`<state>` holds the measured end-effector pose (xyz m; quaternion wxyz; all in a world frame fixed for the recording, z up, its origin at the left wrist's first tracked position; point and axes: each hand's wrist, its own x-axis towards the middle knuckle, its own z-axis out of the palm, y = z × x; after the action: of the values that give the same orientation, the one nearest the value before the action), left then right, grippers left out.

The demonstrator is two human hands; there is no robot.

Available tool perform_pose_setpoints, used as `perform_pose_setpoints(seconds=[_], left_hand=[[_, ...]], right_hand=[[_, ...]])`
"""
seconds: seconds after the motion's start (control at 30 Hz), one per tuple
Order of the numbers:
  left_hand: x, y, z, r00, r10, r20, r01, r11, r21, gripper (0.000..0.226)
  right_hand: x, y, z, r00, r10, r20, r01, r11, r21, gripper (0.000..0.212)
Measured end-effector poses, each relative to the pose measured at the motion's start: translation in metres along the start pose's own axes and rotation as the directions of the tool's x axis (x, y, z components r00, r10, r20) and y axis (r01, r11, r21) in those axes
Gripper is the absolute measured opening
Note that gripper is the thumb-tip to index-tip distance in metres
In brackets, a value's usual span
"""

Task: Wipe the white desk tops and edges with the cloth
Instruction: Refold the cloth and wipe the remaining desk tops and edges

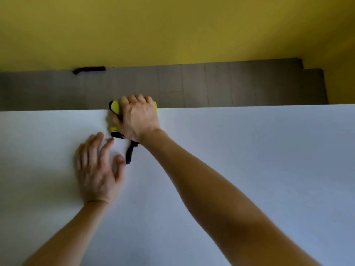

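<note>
The white desk top point(249, 160) fills the lower part of the view, its far edge running across the middle. A yellow cloth with black trim point(114, 108) lies over that far edge. My right hand point(139, 117) covers the cloth, its fingers curled over the desk's far edge and round the cloth. A black strip of the cloth trails out from under the wrist. My left hand point(99, 167) rests flat on the desk top just left of and nearer than the right, fingers spread and holding nothing.
Beyond the desk's far edge lies a grey tiled floor point(211, 85), then a yellow wall point(172, 29). A black object point(89, 70) sits at the foot of the wall on the left.
</note>
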<state>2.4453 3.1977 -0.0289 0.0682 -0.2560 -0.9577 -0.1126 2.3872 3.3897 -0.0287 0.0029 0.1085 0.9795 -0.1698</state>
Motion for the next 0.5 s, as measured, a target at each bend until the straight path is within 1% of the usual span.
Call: perform_pose_setpoints(seconds=[0.1,0.17,0.23,0.27,0.33,0.37,0.4,0.43,0.5], left_hand=[[-0.002,0.002,-0.002,1.0,0.006,-0.017,-0.005,1.0,0.007,0.053],[-0.001,0.003,-0.003,1.0,-0.009,-0.017,0.009,1.0,-0.005,0.053],[-0.001,0.003,-0.004,1.0,-0.014,-0.014,0.014,1.0,-0.018,0.052],[-0.001,0.003,-0.004,1.0,-0.011,-0.012,0.011,1.0,-0.022,0.052],[0.0,0.003,-0.003,1.0,-0.012,-0.011,0.012,1.0,-0.014,0.052],[0.0,0.003,-0.003,1.0,-0.012,-0.013,0.012,1.0,-0.012,0.052],[-0.001,0.003,-0.002,1.0,-0.012,-0.019,0.012,1.0,-0.015,0.051],[-0.002,0.003,-0.001,1.0,-0.004,-0.029,0.003,1.0,-0.016,0.051],[-0.002,0.002,0.0,0.999,0.013,-0.036,-0.013,1.0,-0.002,0.051]], right_hand=[[-0.049,0.103,-0.022,0.983,0.125,-0.136,-0.118,0.991,0.06,0.039],[-0.089,0.182,-0.052,0.957,0.239,-0.162,-0.237,0.971,0.033,0.036],[-0.12,0.235,-0.078,0.914,0.361,-0.185,-0.368,0.93,-0.003,0.037],[-0.127,0.247,-0.082,0.876,0.43,-0.219,-0.444,0.896,-0.016,0.037],[-0.123,0.24,-0.076,0.787,0.552,-0.275,-0.586,0.809,-0.054,0.038],[-0.115,0.223,-0.068,0.765,0.581,-0.278,-0.618,0.784,-0.063,0.037],[-0.102,0.198,-0.06,0.777,0.57,-0.267,-0.603,0.795,-0.06,0.036],[-0.087,0.168,-0.05,0.818,0.522,-0.242,-0.549,0.834,-0.056,0.035],[-0.058,0.097,-0.028,0.913,0.378,-0.15,-0.389,0.92,-0.048,0.036]])
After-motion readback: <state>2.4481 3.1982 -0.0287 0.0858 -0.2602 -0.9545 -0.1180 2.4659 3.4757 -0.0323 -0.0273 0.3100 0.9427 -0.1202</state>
